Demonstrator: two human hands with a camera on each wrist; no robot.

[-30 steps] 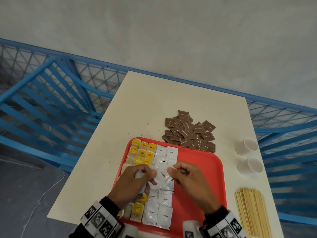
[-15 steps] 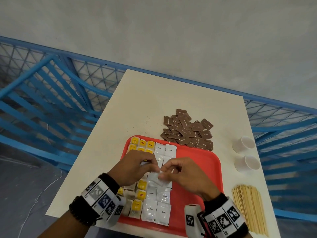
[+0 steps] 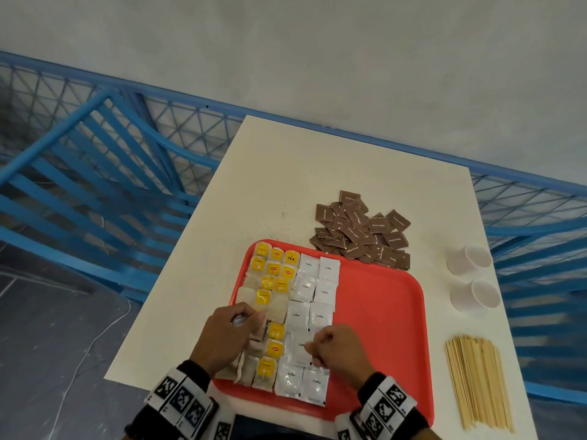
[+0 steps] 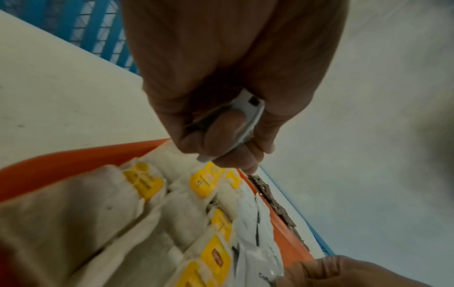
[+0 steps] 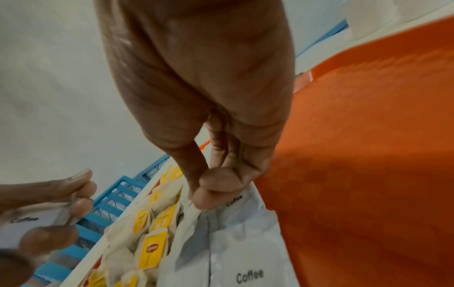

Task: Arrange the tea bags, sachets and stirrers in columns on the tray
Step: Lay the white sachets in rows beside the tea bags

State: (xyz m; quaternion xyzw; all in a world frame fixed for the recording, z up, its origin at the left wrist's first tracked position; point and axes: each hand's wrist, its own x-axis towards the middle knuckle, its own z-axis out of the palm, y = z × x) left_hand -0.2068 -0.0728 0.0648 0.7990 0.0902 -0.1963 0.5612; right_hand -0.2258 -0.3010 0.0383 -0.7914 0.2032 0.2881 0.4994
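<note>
Pinching a white coffee sachet (image 3: 301,347) at its edge, the right hand (image 3: 337,351) sets it into the near part of the white column on the red tray (image 3: 381,312); thumb and fingertips are closed on the packet, as the right wrist view shows. The left hand (image 3: 227,336) hovers just over the tea bags (image 3: 271,300), its fingers curled round a small stack of spare coffee sachets (image 4: 245,116).

The risks look plain enough. That white column already overlaps itself, so a careless drop could slide the neighbouring packets askew or push one onto the tea bags just beside it. Slick, thin sachets in the left hand may fan out or slip onto the finished yellow-tagged column below, and a knuckle dragging across those soft bags would likely ruffle their tags and strings.

Further out, the tray's right half is bare. Beyond its far edge a loose heap of brown sachets (image 3: 362,231) lies on the cream worktop (image 3: 317,169); to the right stand two small white cups (image 3: 473,281), and nearer, a bundle of wooden stirrers (image 3: 476,379). Dark crumbs speckle the worktop near the tray's far corner. Blue metal railing with mesh (image 3: 111,173) runs behind and to both sides, under a plain grey wall (image 3: 286,42), with dark floor at left.
</note>
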